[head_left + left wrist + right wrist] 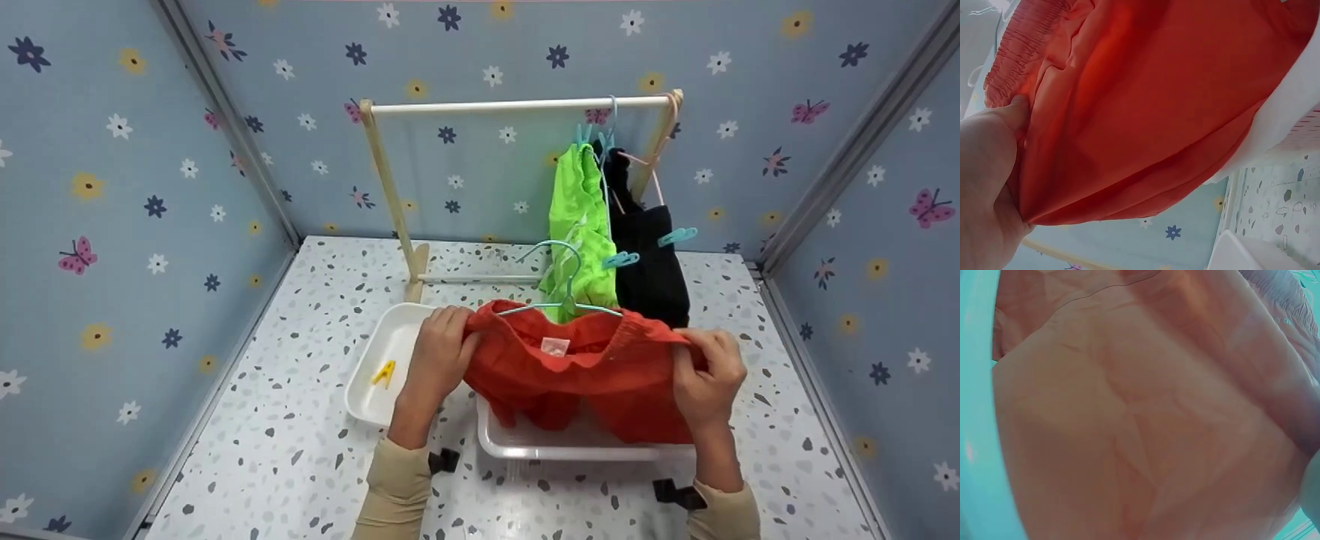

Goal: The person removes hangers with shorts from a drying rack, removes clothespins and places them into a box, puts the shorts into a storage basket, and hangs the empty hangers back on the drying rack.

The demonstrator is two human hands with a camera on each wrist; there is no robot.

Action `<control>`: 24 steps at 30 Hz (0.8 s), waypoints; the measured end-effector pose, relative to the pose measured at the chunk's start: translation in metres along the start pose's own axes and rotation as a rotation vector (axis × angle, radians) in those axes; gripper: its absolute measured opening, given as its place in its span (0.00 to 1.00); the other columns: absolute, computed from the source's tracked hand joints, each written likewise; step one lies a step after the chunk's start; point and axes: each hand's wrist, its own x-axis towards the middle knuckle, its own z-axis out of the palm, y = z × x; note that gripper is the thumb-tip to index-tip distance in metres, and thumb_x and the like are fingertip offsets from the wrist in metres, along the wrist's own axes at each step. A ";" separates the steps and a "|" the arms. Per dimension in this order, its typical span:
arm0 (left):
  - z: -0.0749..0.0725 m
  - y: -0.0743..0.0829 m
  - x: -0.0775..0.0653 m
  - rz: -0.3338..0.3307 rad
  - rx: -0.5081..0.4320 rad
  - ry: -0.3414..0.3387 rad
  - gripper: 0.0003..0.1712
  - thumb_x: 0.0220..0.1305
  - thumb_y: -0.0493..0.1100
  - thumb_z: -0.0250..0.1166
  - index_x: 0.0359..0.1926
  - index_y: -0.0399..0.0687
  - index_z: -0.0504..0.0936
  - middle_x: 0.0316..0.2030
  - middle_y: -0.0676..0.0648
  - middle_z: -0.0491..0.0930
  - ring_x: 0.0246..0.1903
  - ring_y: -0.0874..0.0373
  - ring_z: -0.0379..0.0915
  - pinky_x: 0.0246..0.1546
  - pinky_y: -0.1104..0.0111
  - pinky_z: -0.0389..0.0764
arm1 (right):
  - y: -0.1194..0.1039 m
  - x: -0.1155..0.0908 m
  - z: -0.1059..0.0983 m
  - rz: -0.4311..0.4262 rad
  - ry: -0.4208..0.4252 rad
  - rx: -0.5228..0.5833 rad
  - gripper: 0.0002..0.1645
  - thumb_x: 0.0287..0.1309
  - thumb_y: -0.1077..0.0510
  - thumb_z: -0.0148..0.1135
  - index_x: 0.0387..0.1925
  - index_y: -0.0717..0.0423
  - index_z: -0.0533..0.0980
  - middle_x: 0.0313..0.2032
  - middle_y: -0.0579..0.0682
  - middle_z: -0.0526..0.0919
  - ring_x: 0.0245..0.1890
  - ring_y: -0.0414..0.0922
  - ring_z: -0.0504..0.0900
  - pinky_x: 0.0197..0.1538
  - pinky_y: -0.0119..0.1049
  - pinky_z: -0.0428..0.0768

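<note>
Red shorts [600, 382] with a gathered elastic waistband hang spread between both hands above a white tray. My left hand [439, 352] pinches the left end of the waist, thumb on the near side. At the opposite end, my right hand [709, 371] grips the cloth with its thumb in front. A light blue-green hanger [569, 289] has its bar in the waist opening and its hook standing up behind. In the left wrist view, the thumb of the left hand [988, 163] lies on the cloth just below the gathers. Red cloth fills most of the right wrist view.
Behind stands a wooden rack with a white rail [480, 107]. Bright green clothing [581, 217] and black clothing [649, 255] hang at its right end with blue clothespins [677, 237]. A white tray [525, 452] lies under the shorts; a smaller white tray [364, 375] holds a yellow clothespin [384, 373].
</note>
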 end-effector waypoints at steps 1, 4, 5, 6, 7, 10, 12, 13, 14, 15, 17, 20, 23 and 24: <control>0.001 0.001 0.000 0.008 0.014 -0.002 0.03 0.62 0.39 0.62 0.36 0.46 0.77 0.32 0.49 0.76 0.33 0.52 0.71 0.34 0.61 0.72 | 0.001 -0.001 0.000 0.003 -0.003 0.003 0.05 0.45 0.76 0.61 0.25 0.71 0.81 0.22 0.63 0.74 0.28 0.47 0.71 0.37 0.28 0.67; 0.004 0.004 0.000 0.030 0.030 -0.014 0.02 0.64 0.40 0.62 0.36 0.46 0.77 0.31 0.49 0.76 0.32 0.53 0.71 0.34 0.62 0.74 | 0.004 -0.005 0.002 0.011 -0.020 0.006 0.05 0.45 0.77 0.62 0.26 0.71 0.82 0.22 0.63 0.74 0.28 0.45 0.71 0.37 0.28 0.67; 0.005 0.005 0.001 0.039 0.032 -0.016 0.02 0.64 0.40 0.61 0.35 0.46 0.77 0.31 0.50 0.76 0.32 0.53 0.72 0.34 0.63 0.74 | 0.005 -0.006 0.003 0.015 -0.028 0.005 0.05 0.45 0.77 0.63 0.26 0.70 0.82 0.23 0.63 0.74 0.28 0.45 0.71 0.37 0.28 0.67; 0.006 0.006 0.001 0.051 0.033 -0.015 0.02 0.65 0.40 0.61 0.35 0.46 0.77 0.30 0.50 0.75 0.31 0.54 0.72 0.34 0.63 0.75 | 0.006 -0.007 0.003 0.018 -0.033 0.002 0.05 0.45 0.77 0.63 0.26 0.70 0.82 0.23 0.62 0.74 0.28 0.45 0.71 0.37 0.28 0.66; 0.007 0.006 0.001 0.063 0.034 -0.011 0.03 0.65 0.40 0.61 0.34 0.46 0.77 0.29 0.50 0.75 0.30 0.54 0.72 0.33 0.63 0.75 | 0.007 -0.009 0.004 0.022 -0.039 0.000 0.05 0.45 0.77 0.63 0.26 0.70 0.82 0.23 0.62 0.74 0.28 0.45 0.71 0.36 0.28 0.66; 0.010 0.009 0.000 0.078 0.048 -0.007 0.05 0.66 0.40 0.60 0.32 0.47 0.76 0.25 0.51 0.72 0.26 0.55 0.71 0.28 0.65 0.75 | 0.010 -0.013 0.006 0.033 -0.061 0.006 0.06 0.45 0.77 0.63 0.27 0.70 0.82 0.23 0.61 0.74 0.28 0.44 0.71 0.36 0.28 0.65; 0.013 0.011 -0.001 0.080 0.054 -0.002 0.06 0.67 0.41 0.60 0.31 0.48 0.75 0.23 0.51 0.71 0.23 0.56 0.70 0.24 0.64 0.74 | 0.011 -0.016 0.008 0.031 -0.072 0.020 0.07 0.45 0.77 0.63 0.27 0.70 0.82 0.23 0.61 0.74 0.28 0.45 0.70 0.36 0.29 0.65; 0.013 0.012 -0.001 0.080 0.054 -0.001 0.07 0.67 0.41 0.60 0.30 0.48 0.75 0.22 0.51 0.71 0.22 0.56 0.70 0.22 0.64 0.74 | 0.012 -0.018 0.009 0.029 -0.077 0.029 0.07 0.44 0.78 0.63 0.27 0.70 0.82 0.23 0.61 0.75 0.28 0.45 0.70 0.36 0.29 0.65; 0.014 0.013 -0.001 0.081 0.053 -0.003 0.07 0.67 0.42 0.60 0.30 0.48 0.75 0.21 0.51 0.71 0.21 0.56 0.70 0.21 0.64 0.73 | 0.012 -0.019 0.010 0.027 -0.082 0.036 0.07 0.44 0.78 0.63 0.27 0.69 0.82 0.23 0.61 0.75 0.28 0.46 0.70 0.36 0.30 0.66; 0.015 0.014 -0.001 0.085 0.049 -0.006 0.07 0.67 0.42 0.59 0.30 0.48 0.75 0.21 0.51 0.71 0.21 0.56 0.71 0.21 0.64 0.73 | 0.013 -0.020 0.012 0.024 -0.088 0.044 0.07 0.44 0.78 0.63 0.27 0.69 0.82 0.23 0.61 0.75 0.28 0.46 0.70 0.36 0.30 0.66; 0.017 0.016 -0.001 0.097 0.041 -0.013 0.07 0.67 0.42 0.59 0.30 0.48 0.74 0.20 0.51 0.71 0.20 0.56 0.71 0.19 0.63 0.73 | 0.015 -0.023 0.014 0.022 -0.099 0.052 0.07 0.44 0.77 0.63 0.27 0.69 0.83 0.23 0.60 0.76 0.28 0.47 0.71 0.37 0.31 0.66; 0.019 0.017 -0.001 0.117 0.046 -0.014 0.07 0.67 0.40 0.58 0.29 0.48 0.73 0.18 0.50 0.70 0.17 0.55 0.70 0.17 0.63 0.71 | 0.016 -0.027 0.018 0.032 -0.113 0.054 0.08 0.44 0.78 0.63 0.28 0.68 0.83 0.23 0.60 0.76 0.29 0.48 0.72 0.38 0.32 0.66; 0.019 0.015 -0.002 0.131 0.069 0.004 0.07 0.65 0.38 0.58 0.28 0.48 0.72 0.15 0.50 0.68 0.15 0.54 0.69 0.14 0.62 0.70 | 0.017 -0.031 0.020 0.052 -0.136 0.031 0.11 0.42 0.79 0.63 0.29 0.68 0.83 0.24 0.59 0.78 0.29 0.50 0.73 0.40 0.35 0.64; 0.020 0.014 -0.003 0.134 0.080 0.011 0.07 0.64 0.38 0.58 0.28 0.48 0.72 0.15 0.50 0.68 0.15 0.54 0.69 0.14 0.61 0.70 | 0.017 -0.031 0.021 0.056 -0.150 0.013 0.12 0.41 0.79 0.63 0.30 0.68 0.83 0.25 0.59 0.79 0.30 0.51 0.73 0.41 0.36 0.64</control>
